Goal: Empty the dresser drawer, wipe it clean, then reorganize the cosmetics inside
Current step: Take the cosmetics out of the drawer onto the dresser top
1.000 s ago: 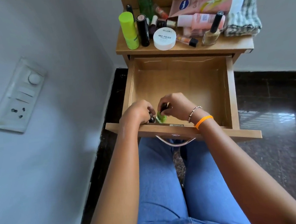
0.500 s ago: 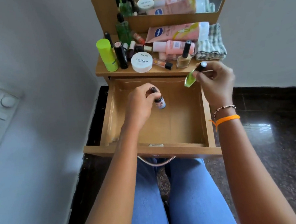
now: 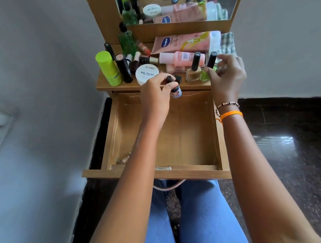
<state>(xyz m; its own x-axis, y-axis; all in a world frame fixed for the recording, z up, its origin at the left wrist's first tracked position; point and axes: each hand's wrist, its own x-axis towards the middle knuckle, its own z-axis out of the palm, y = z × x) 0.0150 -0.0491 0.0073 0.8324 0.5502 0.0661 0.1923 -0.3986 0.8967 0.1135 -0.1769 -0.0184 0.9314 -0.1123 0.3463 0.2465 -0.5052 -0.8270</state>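
The wooden drawer [image 3: 196, 171] is pulled out over my lap, with one small pinkish item [image 3: 123, 157] lying in its front left corner. My left hand [image 3: 153, 97] grips a small blue bottle [image 3: 177, 92] with a black cap, held above the drawer's back edge, just below the dresser top [image 3: 113, 86]. My right hand [image 3: 228, 81] pinches a green nail polish bottle [image 3: 204, 77] that stands on the dresser top beside a tan polish bottle [image 3: 192, 75]. Its fingers are blurred.
The dresser top is crowded with cosmetics: a white nail polish remover jar [image 3: 147, 73], a lime green can [image 3: 108, 68], a black tube [image 3: 123, 68], a pink bottle [image 3: 177, 58], a pink lotion tube [image 3: 183, 42], a checked cloth [image 3: 227, 42]. A mirror [image 3: 179, 2] stands behind, a wall to the left.
Both hands rose from the drawer to the dresser top. The right hand brought the green bottle down beside the tan one; the left carried the blue bottle toward the top's front edge.
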